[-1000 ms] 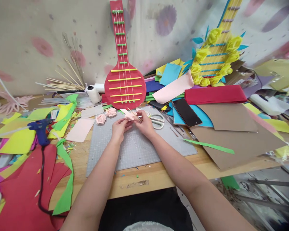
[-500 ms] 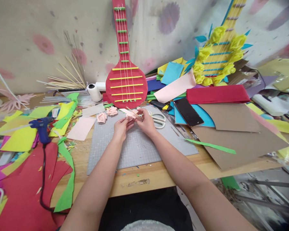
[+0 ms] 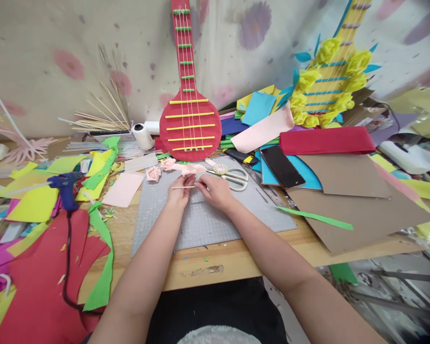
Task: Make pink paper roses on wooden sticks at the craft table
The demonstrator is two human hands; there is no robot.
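On my remote view, with the clock centred between the hands, each hand works one object. The left hand (image 3: 181,192), fingers curled inward, pinches one pink paper piece (image 3: 194,169) rising toward 12 o'clock from its fingertips. The right hand (image 3: 214,192), also partly curled, grasps the end of one thin stick (image 3: 182,187), which points to 9 o'clock across the left fingers; I cannot tell whether it touches them. Both hands are over one grey cutting mat (image 3: 215,224).

I count two pink paper roses (image 3: 153,174), near each other toward 10 o'clock; one pair of scissors (image 3: 241,179) at 3; one round disc (image 3: 220,168) at 2; and, farther out, one dark phone (image 3: 282,166) nearly at 3. Stringed instruments number two: red instrument (image 3: 190,122) at 12, yellow instrument (image 3: 326,86) at 2. One blue glue gun (image 3: 67,191) lies at 9.
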